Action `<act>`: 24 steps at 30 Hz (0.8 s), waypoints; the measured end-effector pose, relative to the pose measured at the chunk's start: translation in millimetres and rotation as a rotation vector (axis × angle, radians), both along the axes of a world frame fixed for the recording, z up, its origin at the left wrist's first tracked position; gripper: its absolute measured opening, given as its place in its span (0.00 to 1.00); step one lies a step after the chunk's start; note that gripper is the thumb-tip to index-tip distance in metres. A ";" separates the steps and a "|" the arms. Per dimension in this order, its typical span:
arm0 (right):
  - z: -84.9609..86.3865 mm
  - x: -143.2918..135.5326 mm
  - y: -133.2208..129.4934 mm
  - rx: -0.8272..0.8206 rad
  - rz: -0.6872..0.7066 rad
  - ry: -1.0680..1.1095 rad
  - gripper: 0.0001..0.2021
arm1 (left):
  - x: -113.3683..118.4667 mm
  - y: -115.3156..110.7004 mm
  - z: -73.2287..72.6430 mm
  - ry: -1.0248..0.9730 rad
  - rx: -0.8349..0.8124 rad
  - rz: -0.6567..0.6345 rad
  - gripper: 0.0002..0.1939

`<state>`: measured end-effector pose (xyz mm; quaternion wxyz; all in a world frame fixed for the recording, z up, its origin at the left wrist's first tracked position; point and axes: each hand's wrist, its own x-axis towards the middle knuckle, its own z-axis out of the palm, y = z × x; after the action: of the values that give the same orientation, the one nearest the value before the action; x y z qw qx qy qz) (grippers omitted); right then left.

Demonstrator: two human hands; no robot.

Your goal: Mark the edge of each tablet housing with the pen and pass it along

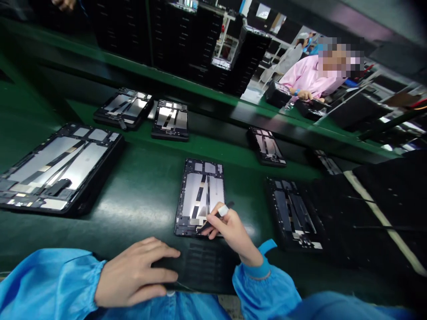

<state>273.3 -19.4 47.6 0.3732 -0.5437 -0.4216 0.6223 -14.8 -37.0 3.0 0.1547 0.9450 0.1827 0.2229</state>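
Observation:
In front of me on the green bench lies an opened tablet (216,186), its silver inside and dark flex cables facing up. My right hand (228,226) is over its near right corner, pinching slim black tweezers (204,227) whose tip points down at the tablet's near edge. A white wrap (223,210) covers part of one finger. My left hand (142,271) rests palm down with fingers spread, left of a dark slotted tray (203,264) at the bench's front edge. It holds nothing. What the tweezers' tip touches is too small to make out.
A large stack topped by an opened tablet (90,155) stands at left. Similar tablets lie at the back (171,119) and at right (293,213). Black material with a pale strip (383,222) fills the right side. Across the bench sits a co-worker in a pink sleeve (302,71).

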 end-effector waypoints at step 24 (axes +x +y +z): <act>-24.2 -20.8 28.9 -0.100 0.188 -0.089 0.26 | 22.9 40.8 8.6 -0.131 0.186 0.129 0.15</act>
<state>252.5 9.4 23.4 0.2663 -0.5468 -0.4554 0.6501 8.1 3.8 11.5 0.0632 0.9250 0.2112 0.3094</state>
